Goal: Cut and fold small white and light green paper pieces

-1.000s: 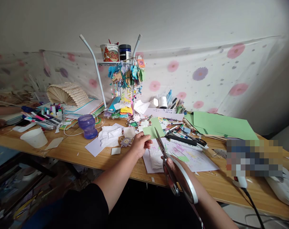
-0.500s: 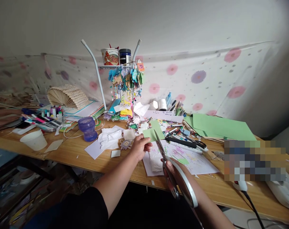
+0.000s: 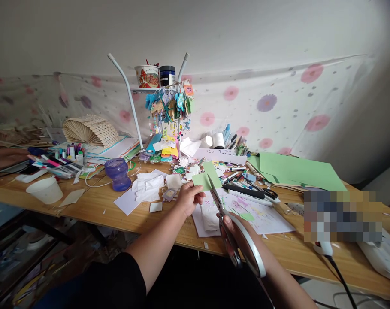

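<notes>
My left hand pinches a small light green piece of paper and holds it up over the wooden table. My right hand grips big silver-handled scissors, fingers through the loops. The blades point up and away, and their tips lie against the paper's lower right edge. Under both hands lie white sheets with scribbles.
Large green sheets lie at the right, pens and markers beside them. A purple cup, a white cup, white paper scraps and a rack of paper ornaments crowd the left and back. Another person's hand rests far left.
The scissors' tips have shifted slightly left along the green paper's edge. The other person's hand at far left has moved a little.
</notes>
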`<state>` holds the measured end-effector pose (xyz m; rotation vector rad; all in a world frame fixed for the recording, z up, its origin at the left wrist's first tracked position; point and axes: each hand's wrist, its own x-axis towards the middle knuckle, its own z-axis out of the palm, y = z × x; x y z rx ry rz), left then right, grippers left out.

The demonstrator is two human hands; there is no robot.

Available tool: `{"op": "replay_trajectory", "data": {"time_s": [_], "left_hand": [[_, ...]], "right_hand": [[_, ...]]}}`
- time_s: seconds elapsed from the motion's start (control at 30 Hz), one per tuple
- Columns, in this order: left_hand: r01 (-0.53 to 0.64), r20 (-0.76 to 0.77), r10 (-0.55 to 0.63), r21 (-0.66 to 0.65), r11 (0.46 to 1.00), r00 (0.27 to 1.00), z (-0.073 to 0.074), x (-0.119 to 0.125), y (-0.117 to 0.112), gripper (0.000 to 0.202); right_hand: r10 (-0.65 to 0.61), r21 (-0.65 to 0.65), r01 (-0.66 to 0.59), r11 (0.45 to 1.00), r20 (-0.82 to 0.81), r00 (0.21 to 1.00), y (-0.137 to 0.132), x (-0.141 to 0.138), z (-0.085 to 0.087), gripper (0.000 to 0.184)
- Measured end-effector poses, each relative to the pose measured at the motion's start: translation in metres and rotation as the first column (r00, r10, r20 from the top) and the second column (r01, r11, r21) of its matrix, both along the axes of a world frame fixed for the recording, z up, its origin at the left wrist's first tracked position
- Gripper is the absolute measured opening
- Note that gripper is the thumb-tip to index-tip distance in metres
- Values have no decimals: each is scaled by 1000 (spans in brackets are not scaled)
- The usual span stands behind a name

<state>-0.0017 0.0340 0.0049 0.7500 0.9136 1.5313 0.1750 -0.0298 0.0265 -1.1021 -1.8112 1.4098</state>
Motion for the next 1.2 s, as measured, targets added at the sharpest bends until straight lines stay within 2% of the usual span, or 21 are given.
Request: {"op": "replay_trajectory", "data": {"time_s": [0.5, 0.83, 0.93, 1.07, 1.2], "left_hand": [[-2, -5, 2, -3, 1000, 1000, 0, -1, 1, 27], [-8, 6, 8, -23, 1000, 1000, 2, -1, 1, 24], [-1, 1, 1, -29, 1000, 1000, 2, -1, 2, 24], [7, 21, -7, -28, 1000, 1000, 3, -3, 1, 27], [95, 63, -93, -30, 995, 994, 9, -9, 0, 31]], "right_hand": [[-54, -1, 54, 999, 1, 999, -4, -4, 8, 43], [-51, -19, 51, 999, -19, 999, 4, -2, -7, 32], [-48, -40, 46, 998, -59, 997, 4, -1, -14, 35], [-24, -84, 11, 996, -159, 987, 2, 3, -24, 47], [98, -15, -102, 995, -160, 982, 2, 15, -22, 56]]}}
